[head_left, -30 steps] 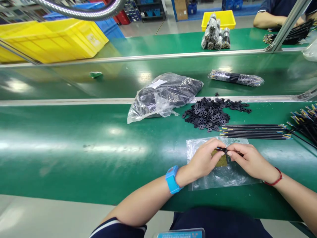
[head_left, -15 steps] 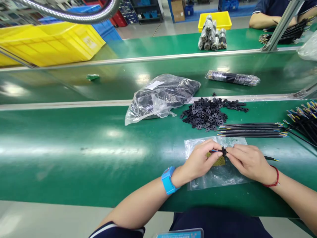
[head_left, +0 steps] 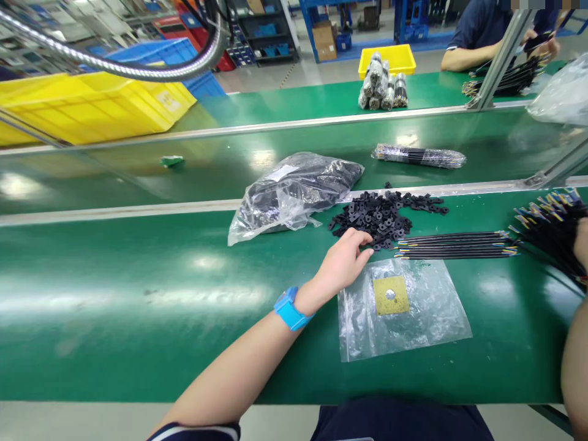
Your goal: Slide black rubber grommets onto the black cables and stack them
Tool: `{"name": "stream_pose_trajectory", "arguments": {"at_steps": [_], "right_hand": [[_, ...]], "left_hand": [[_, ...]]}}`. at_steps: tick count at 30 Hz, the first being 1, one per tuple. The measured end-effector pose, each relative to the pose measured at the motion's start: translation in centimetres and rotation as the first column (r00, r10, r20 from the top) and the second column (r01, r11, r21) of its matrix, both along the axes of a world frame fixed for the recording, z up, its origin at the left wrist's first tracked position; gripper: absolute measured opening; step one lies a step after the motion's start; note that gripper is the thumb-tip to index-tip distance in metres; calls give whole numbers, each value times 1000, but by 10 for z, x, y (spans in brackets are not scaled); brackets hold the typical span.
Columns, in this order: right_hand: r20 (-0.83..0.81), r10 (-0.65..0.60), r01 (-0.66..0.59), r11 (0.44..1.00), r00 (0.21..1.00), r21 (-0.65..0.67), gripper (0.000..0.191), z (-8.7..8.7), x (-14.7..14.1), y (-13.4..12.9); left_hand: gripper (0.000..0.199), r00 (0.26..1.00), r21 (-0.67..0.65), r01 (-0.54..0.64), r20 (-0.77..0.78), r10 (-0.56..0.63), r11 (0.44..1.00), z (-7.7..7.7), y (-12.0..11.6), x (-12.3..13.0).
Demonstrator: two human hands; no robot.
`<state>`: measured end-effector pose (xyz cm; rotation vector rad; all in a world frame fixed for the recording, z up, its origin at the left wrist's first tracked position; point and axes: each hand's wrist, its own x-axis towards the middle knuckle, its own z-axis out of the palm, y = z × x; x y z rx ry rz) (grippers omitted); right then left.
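Observation:
My left hand (head_left: 345,257), with a blue band at the wrist, reaches to the near edge of the pile of small black parts (head_left: 374,214); its thumb and fingers are apart. At the right edge my right hand (head_left: 581,244) is partly cut off, by the bundle of black cables (head_left: 554,236) with coloured wire ends; its fingers are hidden. Several black cables (head_left: 454,245) lie side by side between pile and bundle. Below them is a clear plastic bag (head_left: 432,312) with a yellow square (head_left: 383,303) that has a round hole.
A bag of black parts (head_left: 298,190) lies left of the pile. Beyond the metal rail is a wrapped cable bundle (head_left: 418,156). Farther back stand wrapped bundles (head_left: 379,86), yellow bins (head_left: 101,101) and a metal post (head_left: 505,61). Another person works at the far right.
My hands have parted: the left moved up and left to the black parts, the right moved to the cable bundle. The cable and black part they held have left the bag area. The view has shifted slightly.

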<state>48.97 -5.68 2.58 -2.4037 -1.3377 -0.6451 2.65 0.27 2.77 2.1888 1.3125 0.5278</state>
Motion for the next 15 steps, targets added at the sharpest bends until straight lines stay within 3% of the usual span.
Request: {"name": "stream_pose_trajectory", "arguments": {"at_steps": [2,6,9,12,13,15], "right_hand": [[-130,-102,101,995,986,-13,30,-4,3,2],[-146,-34,40,998,989,40,25,4,-17,-3],[-114,15,-1,993,993,122,29,17,-37,-8],[-115,246,-236,967,962,99,28,25,-73,-10],[-135,363,-359,932,922,57,24,25,-89,-9],[-194,597,-618,783,778,-71,16,19,-124,-7]], "left_hand": [[20,994,65,27,-112,-19,998,-6,5,8],[13,967,150,57,-256,-16,987,-19,12,21],[10,971,165,68,-239,-27,984,-24,16,22],[8,994,146,28,-108,-12,989,-23,17,16],[8,999,116,2,-44,3,993,-22,17,14],[9,994,15,-48,100,47,999,-20,16,12]]}}
